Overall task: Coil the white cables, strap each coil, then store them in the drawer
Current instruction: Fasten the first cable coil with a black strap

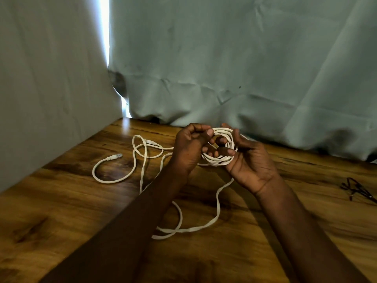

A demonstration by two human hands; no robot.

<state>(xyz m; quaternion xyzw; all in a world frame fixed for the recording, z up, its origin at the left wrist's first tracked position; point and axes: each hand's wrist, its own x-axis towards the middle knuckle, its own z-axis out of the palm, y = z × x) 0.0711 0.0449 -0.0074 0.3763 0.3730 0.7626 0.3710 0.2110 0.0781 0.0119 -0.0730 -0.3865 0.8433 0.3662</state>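
A coil of white cable (221, 159) hangs in the air above the wooden table (61, 201). My right hand (251, 162) grips the coil from the right, thumb and fingers wrapped around its loops. My left hand (189, 148) is at the coil's left edge with its fingers curled, pinching the cable there. The loose part of the white cable (217, 203) runs down from the coil and loops over the table toward me. More white cable (140, 152) winds across the table to the left, ending in a clear plug (115, 156). No drawer shows.
A small heap of dark straps (356, 189) lies at the table's right edge. Grey-green cloth (224, 68) hangs behind the table and a pale panel (47, 88) closes off the left side, with a bright gap between them.
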